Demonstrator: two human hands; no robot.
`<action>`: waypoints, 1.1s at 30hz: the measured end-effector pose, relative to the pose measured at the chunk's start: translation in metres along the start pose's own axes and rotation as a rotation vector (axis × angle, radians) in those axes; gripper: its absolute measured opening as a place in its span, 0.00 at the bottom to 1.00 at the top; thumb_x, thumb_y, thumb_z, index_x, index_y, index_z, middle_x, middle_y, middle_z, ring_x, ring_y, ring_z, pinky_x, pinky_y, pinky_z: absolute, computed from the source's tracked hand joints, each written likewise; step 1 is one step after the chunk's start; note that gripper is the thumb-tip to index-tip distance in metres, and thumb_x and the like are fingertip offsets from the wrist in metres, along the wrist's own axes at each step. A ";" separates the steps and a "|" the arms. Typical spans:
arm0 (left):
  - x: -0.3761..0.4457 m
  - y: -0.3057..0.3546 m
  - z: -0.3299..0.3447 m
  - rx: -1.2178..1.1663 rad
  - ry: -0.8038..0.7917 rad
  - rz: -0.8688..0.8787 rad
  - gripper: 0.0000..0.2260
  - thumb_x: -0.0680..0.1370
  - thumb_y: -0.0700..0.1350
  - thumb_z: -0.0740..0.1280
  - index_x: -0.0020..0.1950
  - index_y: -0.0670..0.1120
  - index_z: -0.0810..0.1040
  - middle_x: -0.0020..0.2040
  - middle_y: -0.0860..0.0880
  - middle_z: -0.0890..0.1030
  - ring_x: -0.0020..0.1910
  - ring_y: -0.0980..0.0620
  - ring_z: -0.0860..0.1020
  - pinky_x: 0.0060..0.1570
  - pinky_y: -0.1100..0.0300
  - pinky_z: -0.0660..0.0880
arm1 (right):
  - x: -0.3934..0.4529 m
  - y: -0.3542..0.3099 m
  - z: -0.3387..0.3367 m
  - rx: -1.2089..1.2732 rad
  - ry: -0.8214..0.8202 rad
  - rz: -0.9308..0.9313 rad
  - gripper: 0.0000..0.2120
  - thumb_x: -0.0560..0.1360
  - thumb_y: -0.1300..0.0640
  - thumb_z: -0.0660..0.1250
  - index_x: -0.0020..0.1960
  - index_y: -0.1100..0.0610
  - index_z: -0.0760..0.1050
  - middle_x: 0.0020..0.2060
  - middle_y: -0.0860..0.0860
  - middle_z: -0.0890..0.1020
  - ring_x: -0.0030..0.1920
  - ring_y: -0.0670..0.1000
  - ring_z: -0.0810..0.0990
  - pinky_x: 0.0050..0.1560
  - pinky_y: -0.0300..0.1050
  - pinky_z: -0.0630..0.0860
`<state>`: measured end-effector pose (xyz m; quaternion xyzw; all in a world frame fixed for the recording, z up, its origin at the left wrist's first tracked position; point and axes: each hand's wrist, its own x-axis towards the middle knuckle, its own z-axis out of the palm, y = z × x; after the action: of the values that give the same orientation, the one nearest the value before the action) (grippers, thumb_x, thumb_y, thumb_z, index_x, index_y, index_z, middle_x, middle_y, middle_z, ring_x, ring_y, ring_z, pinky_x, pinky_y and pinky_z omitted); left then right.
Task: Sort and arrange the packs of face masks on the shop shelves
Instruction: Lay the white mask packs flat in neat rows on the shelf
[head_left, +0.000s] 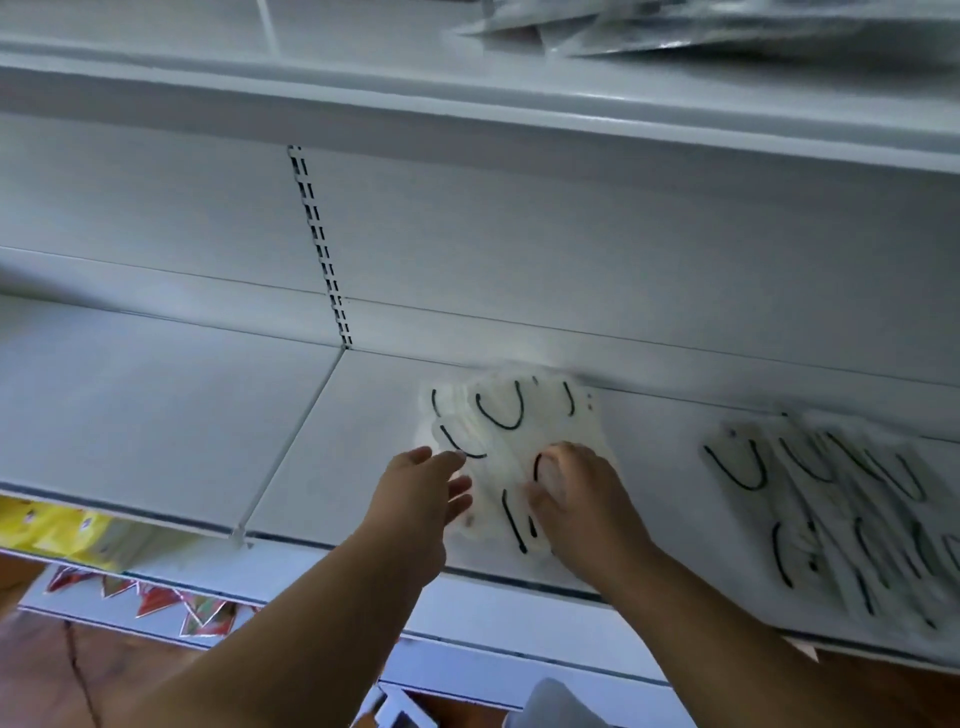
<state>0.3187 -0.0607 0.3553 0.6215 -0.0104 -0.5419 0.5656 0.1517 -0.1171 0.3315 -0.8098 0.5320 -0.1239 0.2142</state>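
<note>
a loose stack of clear mask packs with black ear loops lies mid-shelf. the right hand presses on it, fingers curled; the left hand touches its edge, fingers straight. a fanned second pile lies well to the right.

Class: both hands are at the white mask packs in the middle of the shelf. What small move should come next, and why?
Probably the left hand and right hand should square up the white packs: they lie fanned and uneven, like the fanned grey packs further right.
</note>
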 end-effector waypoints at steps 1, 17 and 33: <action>0.006 0.002 0.000 0.020 -0.005 -0.012 0.22 0.78 0.38 0.71 0.70 0.41 0.70 0.50 0.40 0.81 0.48 0.44 0.82 0.57 0.48 0.80 | 0.001 0.001 -0.001 -0.004 0.020 0.039 0.15 0.78 0.46 0.63 0.58 0.54 0.74 0.57 0.50 0.76 0.60 0.53 0.74 0.59 0.51 0.73; 0.023 0.004 0.035 0.761 -0.065 0.341 0.14 0.77 0.49 0.71 0.60 0.50 0.73 0.52 0.49 0.81 0.49 0.48 0.81 0.42 0.53 0.82 | 0.001 0.012 -0.015 0.478 0.011 0.250 0.18 0.79 0.48 0.66 0.68 0.46 0.71 0.61 0.44 0.74 0.59 0.45 0.76 0.58 0.47 0.77; 0.015 -0.014 0.058 0.582 -0.015 0.255 0.25 0.77 0.43 0.72 0.71 0.51 0.67 0.50 0.48 0.79 0.45 0.49 0.81 0.41 0.53 0.83 | 0.019 0.017 -0.030 0.622 -0.085 0.316 0.18 0.79 0.51 0.66 0.68 0.48 0.71 0.59 0.46 0.77 0.52 0.45 0.77 0.44 0.39 0.75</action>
<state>0.2771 -0.1052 0.3482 0.7469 -0.2470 -0.4453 0.4276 0.1328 -0.1466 0.3489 -0.6177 0.5783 -0.2116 0.4891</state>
